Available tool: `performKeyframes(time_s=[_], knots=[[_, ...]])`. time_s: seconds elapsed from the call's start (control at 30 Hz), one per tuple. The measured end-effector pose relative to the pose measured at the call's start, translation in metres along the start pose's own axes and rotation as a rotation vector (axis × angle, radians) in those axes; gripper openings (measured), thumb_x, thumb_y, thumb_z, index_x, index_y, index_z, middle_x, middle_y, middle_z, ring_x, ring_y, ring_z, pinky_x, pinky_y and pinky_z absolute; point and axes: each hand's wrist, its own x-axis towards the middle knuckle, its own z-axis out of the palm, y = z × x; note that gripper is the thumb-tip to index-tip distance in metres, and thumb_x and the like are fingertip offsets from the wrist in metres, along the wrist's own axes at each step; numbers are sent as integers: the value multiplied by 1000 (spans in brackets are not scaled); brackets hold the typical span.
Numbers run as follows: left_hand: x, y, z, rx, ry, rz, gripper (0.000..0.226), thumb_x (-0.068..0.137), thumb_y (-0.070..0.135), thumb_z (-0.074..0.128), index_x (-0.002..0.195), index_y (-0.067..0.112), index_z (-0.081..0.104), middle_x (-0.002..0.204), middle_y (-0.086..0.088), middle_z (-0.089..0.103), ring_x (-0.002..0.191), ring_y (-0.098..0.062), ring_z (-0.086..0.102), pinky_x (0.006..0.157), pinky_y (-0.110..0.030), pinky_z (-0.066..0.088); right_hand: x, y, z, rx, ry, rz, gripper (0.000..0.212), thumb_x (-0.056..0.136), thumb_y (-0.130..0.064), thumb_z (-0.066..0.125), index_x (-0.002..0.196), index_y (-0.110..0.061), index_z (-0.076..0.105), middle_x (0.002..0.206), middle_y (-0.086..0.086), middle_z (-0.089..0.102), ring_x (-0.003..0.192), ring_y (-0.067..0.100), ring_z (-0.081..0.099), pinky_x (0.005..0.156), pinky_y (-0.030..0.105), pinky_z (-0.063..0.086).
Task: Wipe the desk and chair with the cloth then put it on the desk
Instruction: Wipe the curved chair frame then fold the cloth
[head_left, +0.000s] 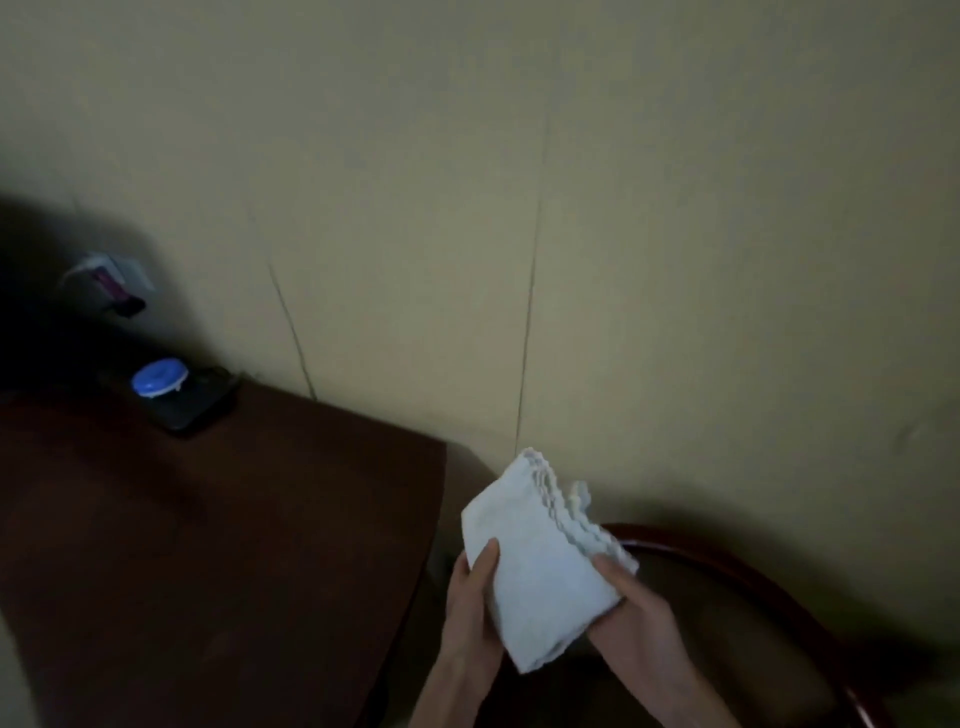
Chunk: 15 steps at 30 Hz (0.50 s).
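— Holding a folded white cloth (540, 566) between both hands, up in the air over the gap between desk and chair. Left hand (470, 618) closed on the cloth's left edge, thumb on top. Right hand (636, 618) closed on the right edge, thumb across the upper face, fingers underneath and hidden.

— Cloth touching any furniture?

— None visible. Tilted, layered scalloped edges pointing up toward the wall (623, 234).

— Desk?

— Dark brown desk (208, 545), left of the hands, back edge against the wall. At its far corner a dark phone (200, 402), flat, with a blue round lid (158, 376) resting on it.

— Chair?

— Dark wooden chair (753, 577), curved rail, below and right of the hands, partly behind the cloth. Dim and blurred.

— Anything else?

— White wall outlet (111, 275) with a dark plug, above the phone.
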Motion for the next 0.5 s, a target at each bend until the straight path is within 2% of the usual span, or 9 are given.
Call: performKeyframes(time_s=[0.03,0.07,0.13,0.2,0.27,0.3,0.37,0.43,0.5], knots=[[-3,4,5,-32,-27,73,57,81,33,75,133,17,58,123,-14,70,110,-35,68,94,-58,54,-10,-13,-1,-32,-23,4,52,84,-33,53,119,6,62,121,20,66,104,32,68,89,45,51],[-4,8,7,13,-79,101,58,78,33,78,132,23,59,123,-11,70,111,-34,68,95,-59,53,-21,-25,-2,-51,-31,16,61,81,-42,52,116,6,66,120,21,67,104,34,68,92,48,49],[-12,16,28,45,-183,104,62,71,33,87,128,32,61,123,-8,71,111,-33,68,94,-56,54,-42,-47,-8,-113,-71,33,64,81,-55,50,116,-5,70,126,20,64,114,38,63,106,52,38],[-19,12,41,54,-310,72,64,68,33,91,125,35,62,123,-8,71,112,-32,68,90,-51,57,-59,-61,-11,-243,-78,-9,58,80,-57,59,118,-14,70,123,14,67,115,34,63,109,50,36],[-34,10,53,138,-371,95,64,70,34,89,127,35,60,122,-5,71,111,-28,69,85,-43,59,-74,-65,-12,-330,-64,-48,50,76,-49,69,114,-17,71,114,11,72,106,29,68,102,47,44],[-39,5,61,236,-356,148,62,74,34,86,129,35,57,123,-1,70,111,-23,69,84,-37,59,-80,-64,-14,-335,-67,-66,47,77,-44,70,115,-16,69,113,11,73,104,29,69,100,46,46],[-44,-10,74,554,-166,317,58,82,36,78,132,35,49,130,9,58,116,-12,60,92,-24,51,-90,-56,-23,-388,17,-148,50,86,-39,67,128,-15,60,125,12,66,115,30,63,106,49,41],[-62,-22,83,816,55,559,50,85,46,71,128,38,46,126,19,44,120,-8,48,99,-27,43,-101,-48,-35,-491,116,-272,59,85,-46,66,137,-21,52,133,3,61,123,23,57,111,47,38],[-83,-37,92,881,-52,679,36,83,61,62,115,50,50,117,31,46,114,4,49,97,-27,46,-112,-41,-45,-592,118,-322,58,81,-57,61,133,-31,54,123,-11,67,116,9,61,106,39,44]])
